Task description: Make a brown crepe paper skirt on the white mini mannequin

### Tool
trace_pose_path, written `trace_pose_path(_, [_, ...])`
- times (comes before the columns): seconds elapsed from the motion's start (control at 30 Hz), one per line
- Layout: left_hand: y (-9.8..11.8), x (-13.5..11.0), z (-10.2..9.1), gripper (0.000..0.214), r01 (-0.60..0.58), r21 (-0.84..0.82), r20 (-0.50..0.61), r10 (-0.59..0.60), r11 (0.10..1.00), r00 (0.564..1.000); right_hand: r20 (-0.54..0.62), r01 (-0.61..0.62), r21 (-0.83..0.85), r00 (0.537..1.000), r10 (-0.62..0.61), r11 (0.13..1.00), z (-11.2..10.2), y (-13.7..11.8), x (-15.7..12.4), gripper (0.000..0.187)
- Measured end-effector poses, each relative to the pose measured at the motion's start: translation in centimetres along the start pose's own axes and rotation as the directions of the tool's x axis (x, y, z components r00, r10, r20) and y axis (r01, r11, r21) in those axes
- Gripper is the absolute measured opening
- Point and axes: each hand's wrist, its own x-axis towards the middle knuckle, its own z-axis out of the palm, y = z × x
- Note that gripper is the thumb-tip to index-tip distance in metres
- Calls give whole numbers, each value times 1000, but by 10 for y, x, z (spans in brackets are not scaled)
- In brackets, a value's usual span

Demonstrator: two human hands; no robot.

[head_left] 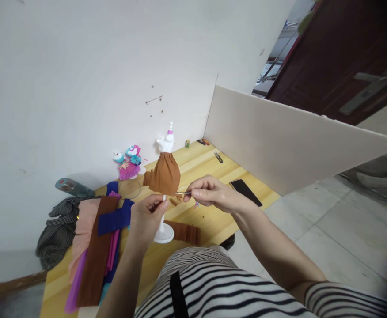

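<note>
A small white mannequin stand [164,233] carries a brown skirt [165,174] in the middle of the wooden table [210,221]. My left hand [147,218] is closed in a pinch by the stand's pole, just under the skirt's hem. My right hand [210,194] is closed on a thin needle [182,193] whose tip points at the hem.
Strips of brown, blue, pink and purple cloth [96,247] lie at the left, beside striped fabric [56,229]. A folded brown piece [184,232] lies by the stand's base. A dressed doll form [130,163], small scissors [218,157] and a phone [245,191] lie farther back. A beige board [279,141] borders the right.
</note>
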Motion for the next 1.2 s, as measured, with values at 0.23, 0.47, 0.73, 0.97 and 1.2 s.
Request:
trace_pose_path(0.23, [3,-1,0,19,-7,30,-4,7,1000,1000,32,-16,16,999,15,1000,4,-3,2,42])
trace_pose_path(0.47, [1,-2,0,17,-37,29,-14,37,999,999,34,-24,34,999,22,999,5,-2,3,42])
trace_pose_path(0.73, [4,-2,0,17,-26,48,-30,28,998,999,33,-19,57,999,17,998,6,-2,3,40])
trace_pose_path(0.97, [5,-3,0,15,-50,34,-45,51,998,998,30,-14,47,999,12,999,6,-1,2,40])
trace_pose_path(1.2, [2,-2,0,17,-57,44,-47,60,997,997,25,-7,11,1000,6,1000,6,-2,3,41])
